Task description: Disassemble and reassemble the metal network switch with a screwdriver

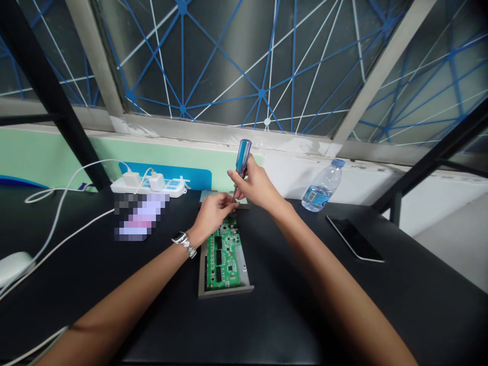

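Note:
A green circuit board (225, 254) lies in an open grey metal case (244, 264) on the black table. My right hand (256, 187) is wrapped round a screwdriver with a clear blue handle (243, 156), held upright with its tip down at the far end of the board. My left hand (213, 212), with a watch on the wrist, rests at that same far end, fingers pinched near the screwdriver's tip. What the fingers pinch is too small to make out.
A plastic water bottle (323, 186) stands at the back right, with a dark phone (354, 238) lying flat near it. A white power strip (148, 185) with chargers and white cables (57, 213) sits at the back left. A white object (13, 267) lies at the left edge.

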Demonstrator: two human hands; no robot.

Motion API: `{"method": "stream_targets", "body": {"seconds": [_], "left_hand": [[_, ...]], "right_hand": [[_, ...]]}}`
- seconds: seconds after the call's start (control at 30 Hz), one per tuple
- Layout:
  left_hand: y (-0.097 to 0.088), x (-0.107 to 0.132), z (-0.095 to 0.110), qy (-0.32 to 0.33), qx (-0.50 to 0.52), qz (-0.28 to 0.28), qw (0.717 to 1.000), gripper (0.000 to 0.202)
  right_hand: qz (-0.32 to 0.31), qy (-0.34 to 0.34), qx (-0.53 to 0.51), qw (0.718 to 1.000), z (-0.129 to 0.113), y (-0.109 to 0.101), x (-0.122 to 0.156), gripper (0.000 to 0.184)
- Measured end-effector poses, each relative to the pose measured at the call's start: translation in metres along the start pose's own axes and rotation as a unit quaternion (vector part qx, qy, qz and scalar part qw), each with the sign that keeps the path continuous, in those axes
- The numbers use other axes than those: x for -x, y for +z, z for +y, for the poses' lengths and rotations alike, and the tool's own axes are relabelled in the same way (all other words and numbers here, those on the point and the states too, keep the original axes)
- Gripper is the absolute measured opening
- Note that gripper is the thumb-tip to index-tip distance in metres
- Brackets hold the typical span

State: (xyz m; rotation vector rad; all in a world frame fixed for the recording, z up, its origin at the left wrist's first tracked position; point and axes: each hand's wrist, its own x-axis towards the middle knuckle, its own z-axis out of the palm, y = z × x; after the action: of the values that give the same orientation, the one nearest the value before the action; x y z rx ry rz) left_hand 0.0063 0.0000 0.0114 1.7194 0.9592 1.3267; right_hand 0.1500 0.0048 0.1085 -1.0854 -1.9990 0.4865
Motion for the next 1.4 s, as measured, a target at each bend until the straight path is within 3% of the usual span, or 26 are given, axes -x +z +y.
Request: {"method": "stream_targets", "body": {"seconds": [0.27,0.4,0.5,0.6,0.97,1.2,1.4], "left_hand": [[0.0,0.001,0.001,-0.011,0.004,-0.002,1.0,0.014],[-0.002,0.003,0.003,-0.007,-0.003,-0.027,1.0,0.017],[-0.004,0.004,0.003,-0.005,-0.001,-0.049,0.999,0.019],[-0.006,0.003,0.002,0.002,-0.004,-0.075,0.997,0.02],[-0.007,0.002,0.007,0.013,-0.022,-0.113,0.993,0.021],[-0.003,0.004,0.012,0.016,-0.052,-0.008,0.998,0.018],[-0.002,0.002,0.012,0.018,-0.054,0.033,0.998,0.019]], "right_hand": [[-0.005,0.031,-0.026,0.999,-0.001,-0.001,0.0,0.034],[-0.106,0.09,-0.106,0.985,0.003,-0.012,0.0,0.044],[-0.197,0.114,-0.163,0.96,0.006,-0.022,-0.001,0.037],[-0.236,0.118,-0.194,0.945,0.009,-0.026,-0.001,0.031],[-0.217,0.132,-0.206,0.945,0.018,-0.023,-0.004,0.017],[-0.183,0.113,-0.155,0.964,0.021,-0.021,-0.005,0.021],[-0.161,0.106,-0.132,0.972,0.018,-0.019,-0.006,0.028]]}}
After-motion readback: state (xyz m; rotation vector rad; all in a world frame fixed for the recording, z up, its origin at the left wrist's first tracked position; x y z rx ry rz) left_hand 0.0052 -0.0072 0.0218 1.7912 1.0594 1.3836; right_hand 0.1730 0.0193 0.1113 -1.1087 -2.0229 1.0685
